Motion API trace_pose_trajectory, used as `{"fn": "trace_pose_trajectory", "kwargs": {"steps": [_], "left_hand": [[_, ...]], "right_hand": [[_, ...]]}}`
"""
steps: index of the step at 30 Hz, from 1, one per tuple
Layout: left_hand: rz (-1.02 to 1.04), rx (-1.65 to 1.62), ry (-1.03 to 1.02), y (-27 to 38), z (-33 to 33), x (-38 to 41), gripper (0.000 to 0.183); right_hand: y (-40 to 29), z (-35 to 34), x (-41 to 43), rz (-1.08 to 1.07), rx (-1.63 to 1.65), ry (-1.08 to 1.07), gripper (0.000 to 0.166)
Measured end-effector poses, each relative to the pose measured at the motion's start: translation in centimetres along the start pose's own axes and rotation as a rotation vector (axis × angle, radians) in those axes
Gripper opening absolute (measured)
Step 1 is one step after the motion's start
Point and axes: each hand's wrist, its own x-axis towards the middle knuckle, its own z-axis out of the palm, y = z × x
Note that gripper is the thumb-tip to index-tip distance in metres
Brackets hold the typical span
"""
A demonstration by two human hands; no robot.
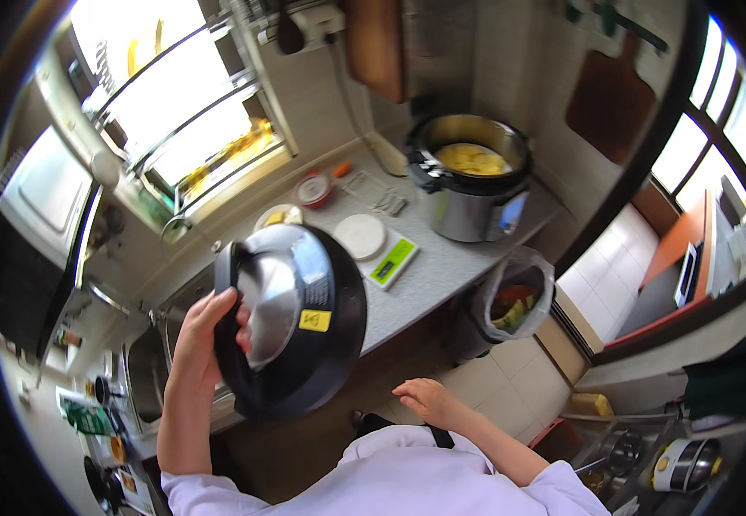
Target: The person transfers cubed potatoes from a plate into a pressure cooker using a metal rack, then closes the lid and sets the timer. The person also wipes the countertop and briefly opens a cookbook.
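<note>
My left hand [208, 335] grips the black handle of a pressure cooker lid [321, 271], held tilted in the air in front of the counter. The lid has a metal centre, a black rim and a yellow warning sticker. My right hand [434, 403] holds nothing and hangs low before my body, its fingers loosely curled and apart from the thumb. On the counter's far right stands the electric pressure cooker [460, 206], uncovered, with yellow pieces of food [473, 159] inside. A white kitchen scale [361, 237] with a green display lies between lid and cooker.
A lined bin [514, 322] holding scraps stands below the counter edge [431, 284]. Behind the scale are a red-rimmed round container [313, 189] and an orange item [342, 169]. The sink [147, 367] is at left; a metal rack with kitchenware is at lower right.
</note>
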Motion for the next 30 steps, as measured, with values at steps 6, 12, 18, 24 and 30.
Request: {"fn": "trace_pose_trajectory", "kwargs": {"steps": [6, 12, 18, 24, 30], "left_hand": [[0.127, 0.461, -0.151, 2.4, 15.8, 10.6, 0.032], [0.087, 0.406, -0.310, 3.8, 28.4, 22.6, 0.029], [-0.026, 0.319, -0.304, 1.9, 35.8, 30.7, 0.024], [-0.057, 0.383, -0.263, 1.1, 39.1, 34.0, 0.020], [-0.009, 0.700, -0.263, 1.1, 39.0, 35.3, 0.027]], "right_hand": [[1.7, -7.0, -7.7, 0.268, 0.133, 0.182, 0.020], [4.7, -10.8, -8.9, 0.351, 0.157, 0.387, 0.021], [7.0, -12.1, -9.9, 0.547, 0.213, 0.564, 0.021], [9.1, -14.8, -10.0, 0.560, 0.194, 0.613, 0.022], [13.1, -20.7, -11.9, 0.513, 0.181, 0.537, 0.021]]}}
